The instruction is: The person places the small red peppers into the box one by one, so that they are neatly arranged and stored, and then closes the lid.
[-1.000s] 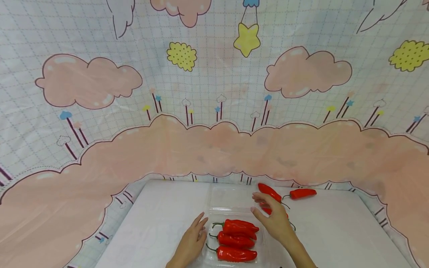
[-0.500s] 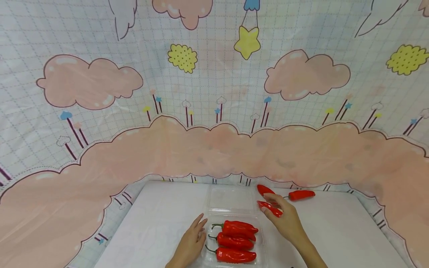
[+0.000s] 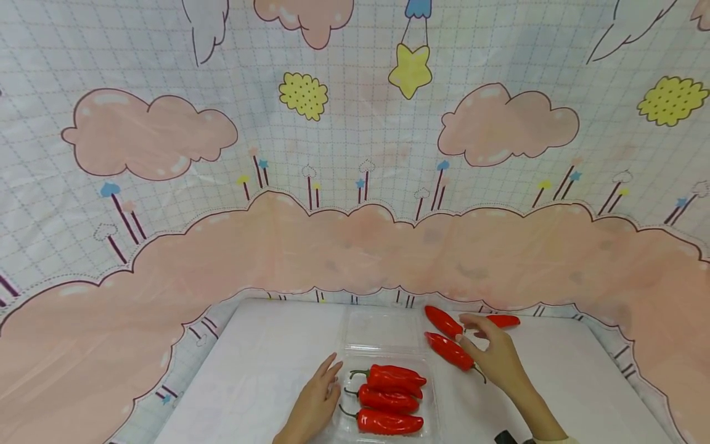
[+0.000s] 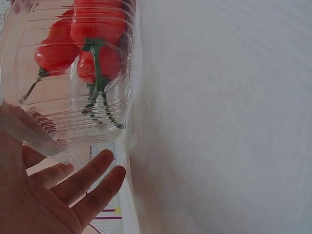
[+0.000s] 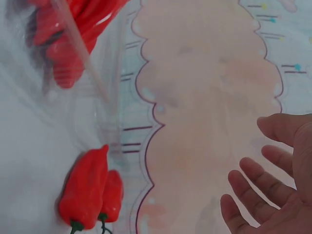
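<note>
A clear plastic clamshell box (image 3: pixel 435 404) stands at the front middle of the white table, holding several red peppers (image 3: pixel 390 423) laid crosswise with green stems to the left. Beside its left wall is my left hand (image 3: pixel 314 399), fingers extended; in the left wrist view the fingertips (image 4: pixel 117 178) lie close by the box, and contact is unclear. My right hand (image 3: pixel 498 356) hovers over loose red peppers, its fingers loosely bent and nothing in them. Nearest it lies one pepper (image 3: pixel 448 351); another pepper (image 3: pixel 442 321) is behind, and a third pepper (image 3: pixel 505 321) is partly hidden by the hand.
The box's hinged lid (image 3: pixel 381 328) lies folded back toward the table's far edge. White table (image 3: pixel 266 357) surface extends on both sides of the box. Behind rises a cloth (image 3: pixel 355 246) printed with clouds and stars. A dark object (image 3: pixel 505 437) shows by the right sleeve.
My right hand has moved right and slightly away from the box, uncovering the nearest loose pepper and covering part of the rightmost one. The left hand and the boxed peppers have stayed put.
</note>
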